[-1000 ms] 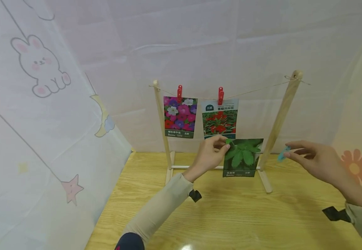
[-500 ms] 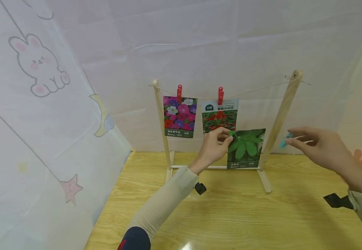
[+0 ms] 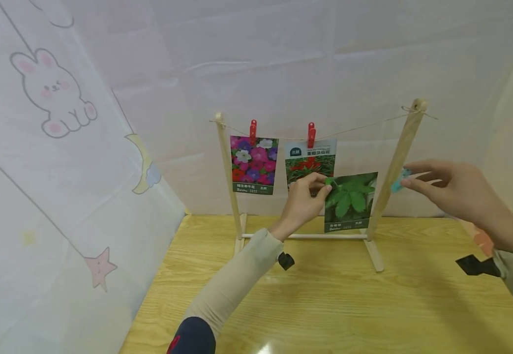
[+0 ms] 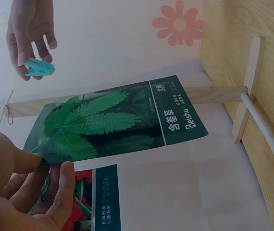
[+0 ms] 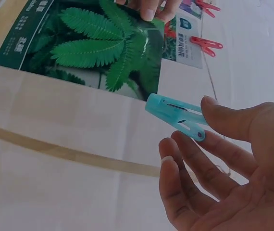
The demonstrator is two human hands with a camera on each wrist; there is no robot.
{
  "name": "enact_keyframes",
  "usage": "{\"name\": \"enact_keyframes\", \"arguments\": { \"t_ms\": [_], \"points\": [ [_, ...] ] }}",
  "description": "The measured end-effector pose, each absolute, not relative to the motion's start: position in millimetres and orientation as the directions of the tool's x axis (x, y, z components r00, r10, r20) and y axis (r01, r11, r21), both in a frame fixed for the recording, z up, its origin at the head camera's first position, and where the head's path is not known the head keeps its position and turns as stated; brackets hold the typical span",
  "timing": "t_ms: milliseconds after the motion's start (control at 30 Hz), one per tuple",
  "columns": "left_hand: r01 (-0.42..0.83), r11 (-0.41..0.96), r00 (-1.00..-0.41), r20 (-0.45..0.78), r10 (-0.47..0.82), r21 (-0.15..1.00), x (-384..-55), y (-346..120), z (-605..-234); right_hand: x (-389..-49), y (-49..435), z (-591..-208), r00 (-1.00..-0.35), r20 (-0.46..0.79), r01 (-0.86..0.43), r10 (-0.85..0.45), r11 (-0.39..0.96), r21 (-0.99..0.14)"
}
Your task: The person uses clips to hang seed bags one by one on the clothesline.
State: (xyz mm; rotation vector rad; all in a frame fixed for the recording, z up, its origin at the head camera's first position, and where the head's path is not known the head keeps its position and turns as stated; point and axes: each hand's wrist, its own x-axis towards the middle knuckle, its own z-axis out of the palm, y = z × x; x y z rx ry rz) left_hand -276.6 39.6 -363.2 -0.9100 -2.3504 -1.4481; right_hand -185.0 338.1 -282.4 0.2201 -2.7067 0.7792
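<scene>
My left hand (image 3: pixel 302 199) pinches a green seed packet (image 3: pixel 351 202) by its upper left corner, between thumb and fingers. A leaf picture covers most of the packet, which hangs slightly tilted in front of the rack. To its right, my right hand (image 3: pixel 464 191) holds a turquoise clothespin (image 5: pixel 175 115) by the handle ends, between thumb and fingers. The clothespin's tip points toward the packet and appears closed. Behind my left hand, a red-flower seed packet (image 3: pixel 311 164) hangs from the string (image 3: pixel 362 128), partly hidden.
A wooden rack (image 3: pixel 401 157) carries the string between its two posts. Two red clothespins, one on the left (image 3: pixel 253 132) and one in the middle (image 3: pixel 311 135), clip packets there. The left packet (image 3: pixel 254 164) shows mixed petunia-like flowers. Below lies a wood-grain table (image 3: pixel 327 300).
My left hand has raised the green packet up and slightly right, toward the string. My right hand has also risen with the turquoise clothespin and come a little closer to the packet.
</scene>
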Motion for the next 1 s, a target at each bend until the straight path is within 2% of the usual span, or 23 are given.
{"name": "enact_keyframes", "arguments": {
  "t_ms": [200,467,733,1000],
  "points": [
    [0.649,0.333,-0.755,0.526,0.391,0.684,-281,41,-355,-189,335,-269,-0.934,0.351,-0.249,-0.066,0.824,-0.509],
    [0.666,0.319,-0.739,0.538,0.407,0.674,-281,45,-346,-198,337,-261,-0.939,0.341,-0.225,-0.051,0.841,-0.492],
    [0.685,0.313,-0.722,0.557,0.41,0.658,-278,51,-338,-204,337,-252,-0.922,0.381,-0.258,-0.072,0.846,-0.467],
    [0.697,0.316,-0.712,0.566,0.416,0.644,-278,58,-331,-206,330,-243,-0.913,0.405,-0.272,-0.055,0.82,-0.503]
  ]
}}
